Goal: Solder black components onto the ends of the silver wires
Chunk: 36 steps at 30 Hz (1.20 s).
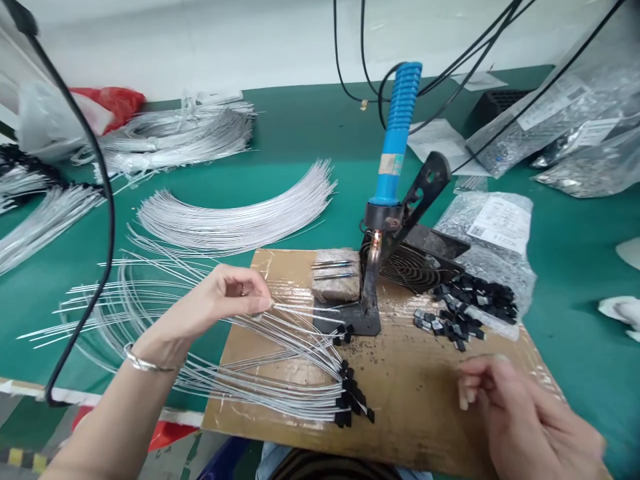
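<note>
My left hand [235, 293] is closed in a pinch on white wires [300, 310], whose far ends reach toward the stand's black base. Under it, more white wires [280, 393] with black connectors [350, 393] on their right ends lie across a cardboard sheet [415, 427]. My right hand [525, 413] hovers over the right of the cardboard, fingers curled in; whatever they may hold is hidden. A blue-handled soldering iron [395, 140] stands tip down in a black metal stand [370, 293], beside a worn block [336, 283] with thin metal pins on it.
Loose black connectors [475, 303] lie in a pile at the right, near plastic bags of small parts [505, 227]. A curved bundle of white wires [235, 220] rests behind the cardboard, with more bundles [175, 137] at the back left. A black cable [107, 200] hangs at the left.
</note>
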{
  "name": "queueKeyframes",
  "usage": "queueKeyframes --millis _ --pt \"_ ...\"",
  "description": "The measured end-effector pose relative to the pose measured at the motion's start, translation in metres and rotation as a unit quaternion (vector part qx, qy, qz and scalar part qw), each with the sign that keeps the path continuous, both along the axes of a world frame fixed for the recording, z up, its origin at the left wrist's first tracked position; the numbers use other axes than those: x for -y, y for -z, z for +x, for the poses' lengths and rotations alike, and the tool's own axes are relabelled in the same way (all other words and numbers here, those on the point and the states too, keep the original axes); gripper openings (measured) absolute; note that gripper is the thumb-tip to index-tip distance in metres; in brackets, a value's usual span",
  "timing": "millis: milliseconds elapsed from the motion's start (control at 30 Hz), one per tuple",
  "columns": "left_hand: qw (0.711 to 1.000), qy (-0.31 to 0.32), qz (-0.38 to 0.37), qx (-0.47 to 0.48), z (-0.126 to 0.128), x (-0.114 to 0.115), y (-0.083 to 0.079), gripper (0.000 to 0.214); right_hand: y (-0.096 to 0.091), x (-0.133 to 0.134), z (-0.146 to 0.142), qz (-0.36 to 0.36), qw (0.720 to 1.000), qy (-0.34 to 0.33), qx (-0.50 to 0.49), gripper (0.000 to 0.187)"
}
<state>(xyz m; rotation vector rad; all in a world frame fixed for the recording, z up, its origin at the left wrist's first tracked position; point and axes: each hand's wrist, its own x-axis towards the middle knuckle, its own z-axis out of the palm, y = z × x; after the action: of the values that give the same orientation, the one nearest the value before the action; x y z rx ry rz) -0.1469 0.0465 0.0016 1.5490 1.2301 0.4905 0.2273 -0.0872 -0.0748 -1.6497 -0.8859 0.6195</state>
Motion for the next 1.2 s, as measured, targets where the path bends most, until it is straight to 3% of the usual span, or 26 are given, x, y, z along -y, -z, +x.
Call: queueKeyframes --millis 67,200,333,533,733,1000,1200 --pt "1.000 0.014 -0.018 0.021 0.010 0.012 0.011 0.019 -0.011 0.001 -0.014 0.010 0.996 -0.089 -0.030 0.033" --pt "0.998 0.011 -0.034 0.055 0.026 0.028 0.017 0.015 -0.031 -0.005 -0.045 -0.053 0.974 -0.174 -0.132 0.032" --pt "0.997 0.011 -0.041 0.067 0.032 0.036 0.017 0.015 -0.035 -0.015 -0.063 -0.070 0.953 -0.228 -0.187 0.024" --pt "0.997 -0.014 -0.042 0.062 0.036 0.044 0.025 0.015 -0.024 -0.020 -0.070 -0.068 0.940 -0.246 -0.227 0.027" --pt "0.995 -0.061 -0.068 0.052 0.045 0.049 0.020 0.014 -0.026 -0.017 -0.070 -0.059 0.933 -0.252 -0.249 0.024" --pt "0.994 -0.061 -0.078 0.039 0.049 0.053 0.017 0.012 -0.030 -0.017 -0.073 -0.081 0.931 -0.234 -0.266 0.024" --pt "0.996 -0.053 -0.065 0.041 0.047 0.055 0.020 0.015 -0.030 -0.016 -0.066 -0.091 0.920 -0.258 -0.280 0.036"
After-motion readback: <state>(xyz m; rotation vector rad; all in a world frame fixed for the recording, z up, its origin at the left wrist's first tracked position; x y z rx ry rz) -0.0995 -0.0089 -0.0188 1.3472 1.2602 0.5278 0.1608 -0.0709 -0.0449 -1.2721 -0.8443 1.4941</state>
